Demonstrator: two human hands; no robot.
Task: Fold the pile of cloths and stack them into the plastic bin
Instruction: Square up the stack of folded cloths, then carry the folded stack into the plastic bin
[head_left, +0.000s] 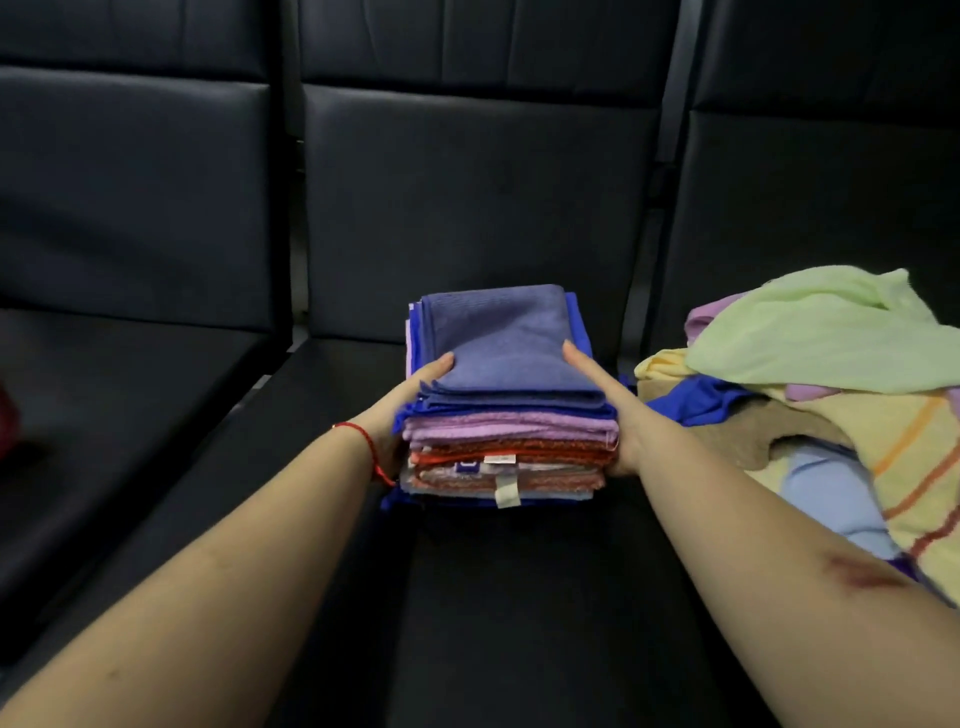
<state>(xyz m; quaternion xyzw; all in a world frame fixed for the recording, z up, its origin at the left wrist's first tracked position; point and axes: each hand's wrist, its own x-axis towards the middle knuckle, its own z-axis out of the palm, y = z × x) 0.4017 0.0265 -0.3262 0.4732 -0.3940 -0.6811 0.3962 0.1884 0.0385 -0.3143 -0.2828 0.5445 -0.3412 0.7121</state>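
A stack of folded cloths (506, 358) sits on the middle black seat, blue-violet on top, then lilac, orange and blue layers below. My left hand (402, 410) grips the stack's left side, thumb on the top cloth and fingers hidden underneath. On the right side my right hand (618, 415) holds it the same way, thumb lying on the top cloth. A pile of unfolded cloths (821, 332) lies on the seat to the right, light green on top, with yellow striped, lilac and blue ones beneath. No plastic bin is in view.
A row of black padded seats (467, 197) with backrests fills the scene. Metal gaps run between the seats. A dark red object (8, 421) shows at the far left edge on the left seat.
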